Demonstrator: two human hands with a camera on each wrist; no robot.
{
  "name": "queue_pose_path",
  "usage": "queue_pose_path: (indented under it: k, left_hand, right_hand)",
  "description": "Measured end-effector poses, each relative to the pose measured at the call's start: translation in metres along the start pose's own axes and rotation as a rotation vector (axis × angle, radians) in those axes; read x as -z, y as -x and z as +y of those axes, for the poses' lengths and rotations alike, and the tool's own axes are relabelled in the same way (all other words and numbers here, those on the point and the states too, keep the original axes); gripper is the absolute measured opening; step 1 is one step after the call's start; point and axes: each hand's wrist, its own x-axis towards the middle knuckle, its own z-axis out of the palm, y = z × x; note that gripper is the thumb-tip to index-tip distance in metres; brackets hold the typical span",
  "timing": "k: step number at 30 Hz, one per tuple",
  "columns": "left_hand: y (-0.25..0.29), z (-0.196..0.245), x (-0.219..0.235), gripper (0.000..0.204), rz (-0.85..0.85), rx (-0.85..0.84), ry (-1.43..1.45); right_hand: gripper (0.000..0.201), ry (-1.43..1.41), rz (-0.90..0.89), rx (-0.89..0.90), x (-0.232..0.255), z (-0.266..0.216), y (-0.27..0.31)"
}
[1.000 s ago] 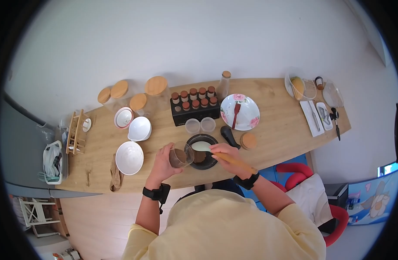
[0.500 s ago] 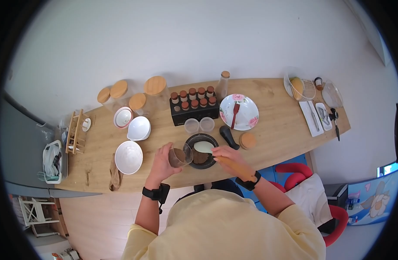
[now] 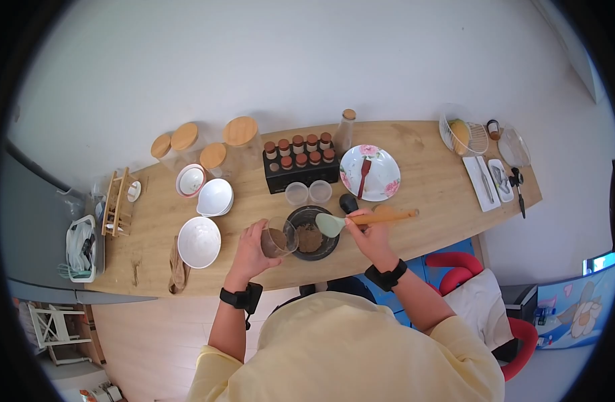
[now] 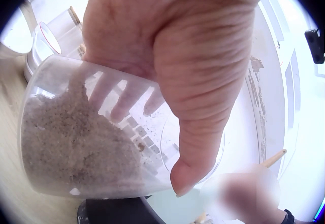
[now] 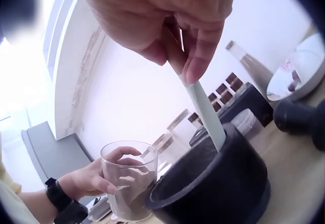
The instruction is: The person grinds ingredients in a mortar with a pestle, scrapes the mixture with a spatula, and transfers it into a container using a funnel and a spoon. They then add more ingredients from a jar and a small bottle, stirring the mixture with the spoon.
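And now gripping a clear glass cup (image 4: 81,142) of brown powder in the left hand (image 3: 252,251), with thumb and fingers curled round the wall, just left of the black mortar (image 5: 228,188). Tilting it too, mouth toward the mortar. Over to the right hand (image 3: 372,241): pinching a spatula (image 3: 329,225) near the join of wooden handle and pale green blade. Angling that blade across the mortar's right rim; hard to tell, with the views overlapping, whether touching it. Down inside the mortar, a mound of brown powder (image 3: 309,239). Just right of the mortar, partly covered by the right hand, a black pestle (image 3: 348,203). Close behind the mortar, two small clear plastic cups (image 3: 296,193), side by side; farther behind, a black spice rack (image 3: 300,181) with rows of brown-capped jars. Behind and right of the mortar, a floral plate (image 3: 384,191) bearing a red brush (image 3: 365,177). Well left of the mortar, on the wooden counter (image 3: 421,181), several white bowls (image 3: 200,241).
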Motion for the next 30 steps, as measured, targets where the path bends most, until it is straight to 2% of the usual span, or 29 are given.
queue_pose_path:
  k: [2, 3, 5, 6, 8, 23, 30]
  left_hand:
    - [0.0, -0.001, 0.0, 0.09, 0.005, 0.001, -0.002]
    - [0.0, -0.001, -0.001, 0.09, 0.007, -0.001, -0.003]
    - [0.0, 0.0, 0.0, 0.09, 0.002, 0.008, 0.001]
    - [0.0, 0.0, 0.0, 0.089, -0.005, 0.015, 0.004]
    - [-0.001, 0.0, 0.0, 0.089, -0.008, 0.005, 0.0]
    - [-0.002, 0.003, 0.002, 0.089, -0.014, -0.008, -0.013]
    - [-0.001, 0.002, 0.002, 0.089, -0.005, -0.015, -0.014]
  right_hand:
    - [0.011, -0.316, 0.088, -0.116, -0.013, 0.02, 0.002]
    - [0.011, -0.316, 0.085, -0.114, -0.015, 0.024, 0.001]
    - [0.012, -0.527, 0.114, -0.356, -0.015, 0.032, 0.002]
    - [0.012, -0.527, 0.115, -0.357, -0.016, 0.033, 0.003]
    - [0.014, -0.633, 0.186, -0.487, -0.019, 0.036, 0.004]
    - [0.017, -0.797, 0.23, -0.607, -0.021, 0.039, 0.0]
    - [0.014, -0.827, 0.296, -0.63, 0.015, 0.036, -0.001]
